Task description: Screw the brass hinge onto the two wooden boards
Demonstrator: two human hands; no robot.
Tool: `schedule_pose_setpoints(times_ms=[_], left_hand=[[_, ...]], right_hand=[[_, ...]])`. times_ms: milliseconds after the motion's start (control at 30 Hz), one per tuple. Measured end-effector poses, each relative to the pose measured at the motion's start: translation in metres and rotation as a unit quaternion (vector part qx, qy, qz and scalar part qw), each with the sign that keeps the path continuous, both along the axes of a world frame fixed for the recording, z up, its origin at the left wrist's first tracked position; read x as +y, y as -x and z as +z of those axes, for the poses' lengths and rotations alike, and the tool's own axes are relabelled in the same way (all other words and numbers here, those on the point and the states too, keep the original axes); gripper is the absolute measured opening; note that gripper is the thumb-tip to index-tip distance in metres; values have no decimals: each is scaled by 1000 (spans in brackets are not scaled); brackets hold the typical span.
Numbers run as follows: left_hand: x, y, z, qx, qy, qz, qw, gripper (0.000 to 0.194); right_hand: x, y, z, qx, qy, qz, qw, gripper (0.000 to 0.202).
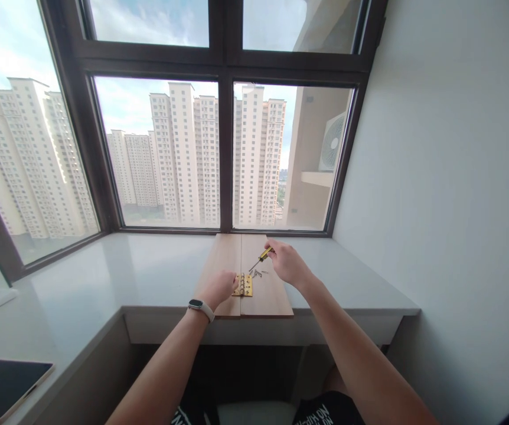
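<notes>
Two light wooden boards (264, 302) lie side by side on the white sill, with a brass hinge (248, 285) across their seam. Several small screws (258, 273) are scattered on the right board just above the hinge. My right hand (286, 261) grips a yellow and black screwdriver (265, 254), its shaft slanting down left toward the hinge's upper edge. At the hinge's left leaf is my left hand (222, 288), its fingers curled in; whether they pinch anything is hidden. A watch with a pale strap is on the left wrist.
The white sill (157, 265) runs under a dark-framed window (227, 147). A tablet (9, 386) lies at the lower left. A white wall (436, 177) rises on the right. The boards' near ends reach the sill's front edge.
</notes>
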State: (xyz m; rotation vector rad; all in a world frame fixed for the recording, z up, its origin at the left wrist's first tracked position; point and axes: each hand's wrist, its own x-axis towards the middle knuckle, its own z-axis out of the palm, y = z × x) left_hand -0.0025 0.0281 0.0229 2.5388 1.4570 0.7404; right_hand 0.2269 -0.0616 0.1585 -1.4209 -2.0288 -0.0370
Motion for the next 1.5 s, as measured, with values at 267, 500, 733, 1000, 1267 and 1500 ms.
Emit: schedule_pose_setpoints(times_ms=[267,500,733,1000,1267,1500], left_hand=[[33,-37,5,-121,49,-36,991,16],[50,-71,-2,-138,49,-45,988,7],[51,-52,4,-178,7,-34,983,20],[31,2,14,-189,-6,-33,981,20],[16,20,8,-183,-17,-38,982,22],[7,13,15,-198,3,-51,979,24]], right_hand=[[-1,-20,-18,58,-41,-57,996,22],[-13,-38,-36,72,-36,-72,994,19],[-19,-32,-38,73,18,-44,996,20],[-15,-2,-35,42,61,7,997,18],[-15,5,-32,5,87,0,996,16],[-12,10,-23,-47,98,-16,994,17]])
